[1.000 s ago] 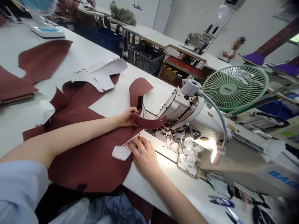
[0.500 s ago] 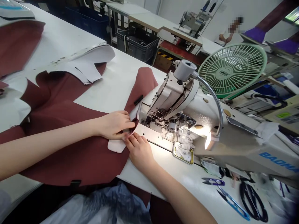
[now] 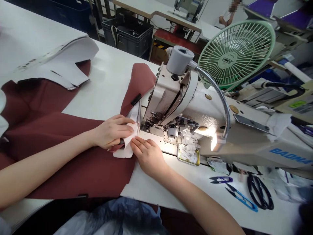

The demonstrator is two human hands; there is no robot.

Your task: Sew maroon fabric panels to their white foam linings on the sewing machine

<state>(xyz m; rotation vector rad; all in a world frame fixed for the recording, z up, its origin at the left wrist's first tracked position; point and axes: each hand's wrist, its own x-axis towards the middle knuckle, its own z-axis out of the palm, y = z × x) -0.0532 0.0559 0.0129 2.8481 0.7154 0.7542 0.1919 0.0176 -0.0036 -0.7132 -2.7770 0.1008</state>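
A large maroon fabric piece lies on the white table, its narrow end running up beside the sewing machine. My left hand rests curled on the fabric's folded edge, fingers pinching a white lining piece. My right hand lies flat just right of it, fingertips pressing the same white piece down by the machine's needle plate. A small black strip sits on the fabric near the machine head.
White-backed cut pieces lie at the left. A green fan stands behind the machine, whose gooseneck lamp is lit. Thread snips and black scissors lie at the right. A small tin sits by the machine base.
The view has dropped and moved closer. My left hand lowered the raised fabric strip onto the table, and both hands came together on the white piece by the needle.
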